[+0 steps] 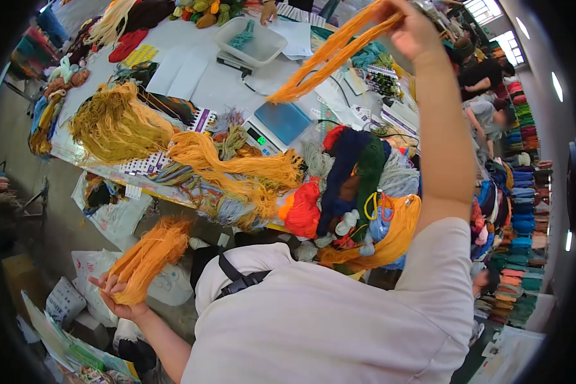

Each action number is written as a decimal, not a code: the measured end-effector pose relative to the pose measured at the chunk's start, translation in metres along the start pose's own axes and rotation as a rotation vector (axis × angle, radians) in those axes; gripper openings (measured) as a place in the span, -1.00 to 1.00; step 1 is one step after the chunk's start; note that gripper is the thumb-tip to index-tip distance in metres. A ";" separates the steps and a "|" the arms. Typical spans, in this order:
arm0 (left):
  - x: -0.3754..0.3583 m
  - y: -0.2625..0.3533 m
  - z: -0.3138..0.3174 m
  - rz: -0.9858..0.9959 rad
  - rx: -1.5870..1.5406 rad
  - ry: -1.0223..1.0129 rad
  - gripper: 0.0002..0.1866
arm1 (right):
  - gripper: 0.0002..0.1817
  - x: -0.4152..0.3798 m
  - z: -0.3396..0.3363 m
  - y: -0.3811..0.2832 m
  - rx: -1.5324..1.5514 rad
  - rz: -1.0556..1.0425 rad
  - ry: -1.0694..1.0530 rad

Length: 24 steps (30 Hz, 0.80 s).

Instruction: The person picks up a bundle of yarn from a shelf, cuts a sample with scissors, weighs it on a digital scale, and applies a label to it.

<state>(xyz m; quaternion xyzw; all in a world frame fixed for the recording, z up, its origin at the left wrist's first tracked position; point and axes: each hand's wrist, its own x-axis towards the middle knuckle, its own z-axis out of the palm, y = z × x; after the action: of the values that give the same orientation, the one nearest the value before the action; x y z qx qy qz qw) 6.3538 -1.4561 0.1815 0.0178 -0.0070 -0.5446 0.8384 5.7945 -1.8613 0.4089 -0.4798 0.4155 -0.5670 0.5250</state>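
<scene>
Low on the left, my left hand [118, 299] is closed around one end of a thick bundle of orange yarn [150, 259], whose frayed end points up. My right hand [413, 32] is raised at the upper right, its fingers closed on a thinner orange skein [329, 56]. That skein hangs as a long loop slanting down over the table. Beneath its lower end sits a digital scale [281, 125] with a blue plate and a lit green display. More orange yarn [230, 169] lies along the table's near edge.
Olive-gold yarn [118, 125] lies left on the table; a multicoloured yarn heap [355, 185] sits right of the scale. Farther back is a white plastic tub [253, 41] with teal yarn. Bags [99, 281] stand on the floor. Other people [486, 118] and yarn shelves [521, 224] are at right.
</scene>
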 end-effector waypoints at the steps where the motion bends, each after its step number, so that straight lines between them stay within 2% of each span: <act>1: 0.003 -0.001 0.001 0.007 0.012 0.002 -0.55 | -0.86 0.015 -0.014 0.039 -0.086 -0.030 0.110; 2: 0.004 -0.001 0.000 0.019 -0.018 0.051 -0.57 | -0.85 0.012 -0.014 0.074 -0.342 -0.017 0.222; 3: 0.005 0.001 0.001 0.030 -0.046 0.102 -0.59 | -0.81 0.003 -0.005 0.118 -0.517 -0.181 0.249; 4: 0.005 0.000 0.002 0.050 -0.040 0.132 -0.64 | -0.79 0.000 -0.017 0.166 -0.537 -0.105 0.244; 5: 0.005 0.000 0.006 0.053 -0.021 0.135 -0.64 | -0.78 -0.004 -0.022 0.215 -0.652 0.098 0.366; 6: 0.003 -0.001 0.011 0.055 -0.010 0.157 -0.65 | -0.77 -0.013 -0.050 0.280 -0.900 0.124 0.237; 7: 0.002 -0.001 0.015 0.057 -0.001 0.177 -0.67 | -0.79 -0.032 -0.050 0.320 -0.329 0.533 0.409; 8: 0.001 -0.001 0.020 0.057 0.024 0.156 -0.70 | -0.84 -0.051 -0.077 0.392 -0.016 0.685 0.466; 9: 0.000 0.000 0.024 0.061 0.039 0.162 -0.70 | -0.70 -0.067 -0.102 0.489 0.070 0.697 0.721; 10: 0.000 0.000 0.029 0.064 0.073 0.163 -0.71 | -0.70 -0.098 -0.110 0.519 0.144 0.683 0.705; 12: 0.000 0.003 0.034 0.057 0.121 0.171 -0.72 | -0.69 -0.158 -0.103 0.520 0.225 0.679 0.702; 14: 0.001 0.008 0.037 0.093 0.147 0.228 -0.73 | -0.70 -0.185 -0.085 0.471 0.435 0.961 0.753; 15: 0.002 0.012 0.036 0.082 0.153 0.233 -0.73 | -0.70 -0.199 -0.087 0.468 0.440 0.963 0.765; 17: 0.002 0.021 0.032 0.112 0.185 0.254 -0.75 | -0.66 -0.217 -0.090 0.462 0.478 0.849 0.656; 18: 0.003 0.023 0.031 0.110 0.191 0.256 -0.75 | -0.67 -0.218 -0.078 0.445 0.458 0.844 0.734; 24: 0.010 0.032 0.025 0.126 0.274 0.281 -0.76 | -0.67 -0.202 -0.077 0.447 0.398 0.824 0.782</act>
<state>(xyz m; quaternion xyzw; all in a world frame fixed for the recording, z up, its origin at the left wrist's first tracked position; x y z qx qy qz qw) 6.3864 -1.4531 0.2071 0.2071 0.0346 -0.4773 0.8533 5.8045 -1.7096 -0.0641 0.0725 0.6155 -0.5182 0.5893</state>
